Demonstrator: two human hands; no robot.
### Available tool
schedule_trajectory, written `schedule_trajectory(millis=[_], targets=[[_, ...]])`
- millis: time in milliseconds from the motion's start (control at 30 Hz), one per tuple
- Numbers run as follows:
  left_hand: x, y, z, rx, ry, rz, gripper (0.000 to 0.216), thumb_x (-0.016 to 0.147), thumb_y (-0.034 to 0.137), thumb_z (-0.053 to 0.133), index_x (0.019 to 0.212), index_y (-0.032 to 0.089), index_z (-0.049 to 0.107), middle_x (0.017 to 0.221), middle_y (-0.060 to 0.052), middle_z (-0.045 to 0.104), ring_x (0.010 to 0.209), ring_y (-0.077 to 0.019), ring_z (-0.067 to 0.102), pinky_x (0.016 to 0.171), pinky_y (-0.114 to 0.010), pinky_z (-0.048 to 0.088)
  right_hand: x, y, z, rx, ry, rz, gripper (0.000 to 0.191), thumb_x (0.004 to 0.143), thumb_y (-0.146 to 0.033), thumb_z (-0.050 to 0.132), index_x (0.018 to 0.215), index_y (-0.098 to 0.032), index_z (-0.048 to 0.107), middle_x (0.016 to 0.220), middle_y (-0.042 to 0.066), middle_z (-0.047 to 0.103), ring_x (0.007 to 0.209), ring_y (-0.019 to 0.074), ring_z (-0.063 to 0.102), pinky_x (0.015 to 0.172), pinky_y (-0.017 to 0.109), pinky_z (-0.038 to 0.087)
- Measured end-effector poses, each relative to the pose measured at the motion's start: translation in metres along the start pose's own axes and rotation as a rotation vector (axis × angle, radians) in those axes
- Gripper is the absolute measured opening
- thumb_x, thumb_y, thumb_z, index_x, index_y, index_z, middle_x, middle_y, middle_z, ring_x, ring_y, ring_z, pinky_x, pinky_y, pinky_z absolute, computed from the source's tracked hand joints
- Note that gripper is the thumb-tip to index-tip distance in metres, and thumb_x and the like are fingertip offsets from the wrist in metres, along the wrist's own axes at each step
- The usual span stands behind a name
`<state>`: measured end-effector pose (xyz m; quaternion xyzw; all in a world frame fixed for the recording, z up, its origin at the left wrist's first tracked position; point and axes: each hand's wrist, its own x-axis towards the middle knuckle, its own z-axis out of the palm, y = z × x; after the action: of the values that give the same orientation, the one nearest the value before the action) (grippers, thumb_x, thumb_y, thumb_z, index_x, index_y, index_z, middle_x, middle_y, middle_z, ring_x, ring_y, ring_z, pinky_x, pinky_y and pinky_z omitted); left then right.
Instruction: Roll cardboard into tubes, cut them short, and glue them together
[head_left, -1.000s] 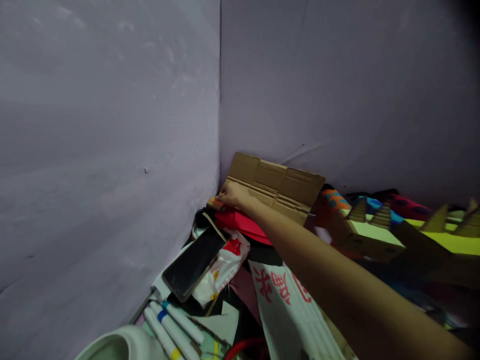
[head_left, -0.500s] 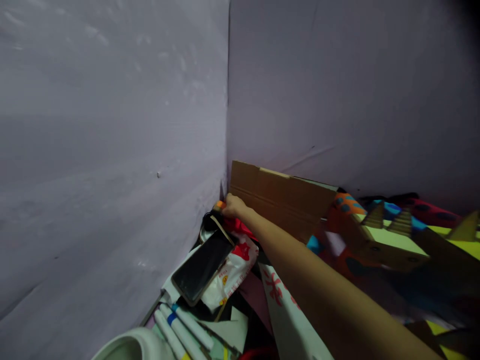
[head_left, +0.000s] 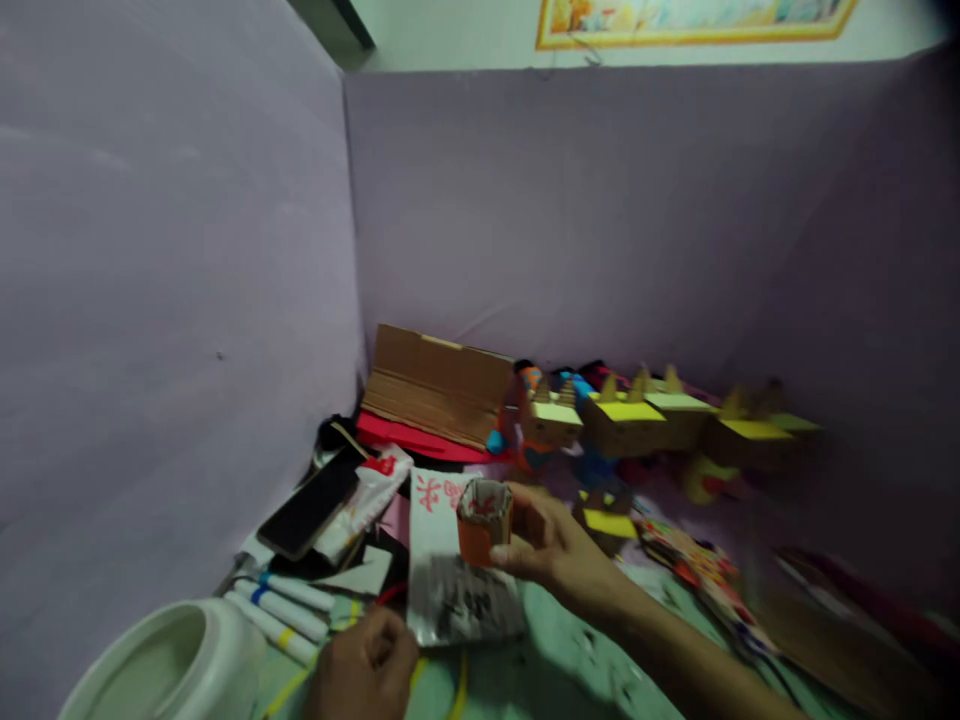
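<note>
My right hand [head_left: 551, 545] grips a short orange cardboard tube [head_left: 476, 540] between thumb and fingers. The tube's open top faces up and shows a pale, many-sided inner wall. Behind it lies a white packet with red writing [head_left: 435, 540]. At the bottom of the head view, my left hand [head_left: 365, 660] is closed with its fingers curled; whether anything is in them is hidden. Near it lie several white markers [head_left: 281, 615], and a white tub [head_left: 225, 640] stands to the left.
A dark phone [head_left: 311, 505] rests on clutter by the left wall. An open cardboard box [head_left: 442, 385] leans against the back wall. Several cardboard figures with yellow tops [head_left: 622, 410] stand at the right. A framed picture [head_left: 697, 40] hangs above.
My right hand has come back from the corner by the box and now holds the orange tube nearer me. My left hand has entered the view, and the camera has pulled back.
</note>
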<state>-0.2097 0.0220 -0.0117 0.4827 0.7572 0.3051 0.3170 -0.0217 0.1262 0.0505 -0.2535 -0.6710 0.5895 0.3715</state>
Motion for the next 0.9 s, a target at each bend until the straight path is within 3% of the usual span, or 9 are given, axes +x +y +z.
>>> schedule_trajectory(millis=[100, 167, 200, 267, 333, 433, 567, 733, 900], targets=[[-0.013, 0.016, -0.003, 0.247, 0.309, -0.098, 0.026, 0.075, 0.043, 0.05, 0.091, 0.026, 0.061, 0.065, 0.001, 0.063, 0.062, -0.0231, 0.06, 0.055, -0.029, 0.037, -0.072, 0.005, -0.015, 0.041, 0.105, 0.091, 0.045, 0.06, -0.02, 0.075, 0.103, -0.019, 0.062, 0.105, 0.006, 0.068, 0.102, 0.024, 0.06, 0.093, 0.038, 0.041], [-0.027, 0.031, 0.002, 0.172, 0.403, 0.084, 0.039, 0.074, 0.049, 0.051, 0.103, 0.023, 0.058, 0.075, -0.002, 0.064, 0.065, -0.0216, 0.059, 0.059, -0.03, 0.041, -0.106, 0.009, -0.022, 0.017, 0.188, 0.133, 0.051, 0.056, -0.016, 0.077, 0.104, -0.019, 0.062, 0.105, 0.006, 0.068, 0.102, 0.0243, 0.06, 0.095, 0.039, 0.039], [-0.036, 0.039, 0.008, 0.115, 0.347, 0.209, 0.043, 0.074, 0.049, 0.052, 0.105, 0.021, 0.057, 0.081, -0.004, 0.064, 0.066, -0.0203, 0.058, 0.06, -0.03, 0.043, -0.12, 0.011, -0.025, 0.005, 0.217, 0.147, 0.052, 0.054, -0.014, 0.077, 0.103, -0.02, 0.062, 0.103, 0.005, 0.068, 0.1, 0.0241, 0.06, 0.094, 0.038, 0.039], [-0.052, 0.058, 0.025, 0.049, 0.077, 0.416, 0.044, 0.073, 0.043, 0.057, 0.11, 0.019, 0.056, 0.089, -0.005, 0.063, 0.066, -0.0178, 0.057, 0.062, -0.029, 0.046, -0.14, 0.017, -0.028, 0.0, 0.242, 0.158, 0.051, 0.052, -0.009, 0.075, 0.1, -0.02, 0.061, 0.098, 0.004, 0.068, 0.096, 0.0231, 0.061, 0.091, 0.037, 0.042], [-0.063, 0.076, 0.048, 0.052, -0.195, 0.511, 0.05, 0.07, 0.029, 0.061, 0.118, 0.021, 0.053, 0.098, -0.005, 0.062, 0.069, -0.0163, 0.056, 0.066, -0.03, 0.047, -0.154, 0.025, -0.031, 0.018, 0.236, 0.149, 0.049, 0.054, -0.006, 0.072, 0.099, -0.021, 0.06, 0.096, 0.003, 0.068, 0.091, 0.0217, 0.062, 0.086, 0.035, 0.045], [-0.067, 0.093, 0.081, -0.004, -0.408, 0.644, 0.054, 0.065, 0.014, 0.063, 0.117, 0.022, 0.054, 0.108, -0.005, 0.059, 0.088, -0.0187, 0.057, 0.079, -0.032, 0.046, -0.165, 0.04, -0.035, 0.052, 0.229, 0.097, 0.048, 0.056, -0.007, 0.072, 0.1, -0.02, 0.058, 0.096, 0.004, 0.067, 0.089, 0.021, 0.063, 0.082, 0.034, 0.048], [-0.059, 0.095, 0.104, -0.039, -0.412, 0.667, 0.039, 0.066, 0.011, 0.062, 0.105, 0.018, 0.059, 0.099, -0.004, 0.06, 0.089, -0.0188, 0.056, 0.079, -0.03, 0.045, -0.169, 0.051, -0.041, -0.054, 0.225, 0.085, 0.049, 0.06, -0.016, 0.077, 0.104, -0.018, 0.057, 0.098, 0.007, 0.067, 0.089, 0.0218, 0.063, 0.081, 0.034, 0.049], [-0.057, 0.086, 0.103, -0.083, -0.438, 0.674, 0.038, 0.067, 0.009, 0.063, 0.104, 0.02, 0.057, 0.099, -0.001, 0.06, 0.093, -0.0179, 0.055, 0.082, -0.028, 0.044, -0.171, 0.048, -0.045, -0.205, 0.202, 0.083, 0.053, 0.061, -0.018, 0.078, 0.109, -0.017, 0.057, 0.105, 0.008, 0.066, 0.093, 0.0219, 0.062, 0.084, 0.034, 0.048], [-0.055, 0.079, 0.105, -0.013, -0.453, 0.605, 0.031, 0.073, 0.016, 0.063, 0.103, 0.018, 0.057, 0.092, -0.002, 0.065, 0.079, -0.0168, 0.058, 0.07, -0.028, 0.044, -0.172, 0.046, -0.047, -0.262, 0.22, 0.191, 0.04, 0.063, -0.013, 0.075, 0.101, -0.018, 0.064, 0.093, 0.004, 0.07, 0.083, 0.0204, 0.064, 0.075, 0.031, 0.049]])
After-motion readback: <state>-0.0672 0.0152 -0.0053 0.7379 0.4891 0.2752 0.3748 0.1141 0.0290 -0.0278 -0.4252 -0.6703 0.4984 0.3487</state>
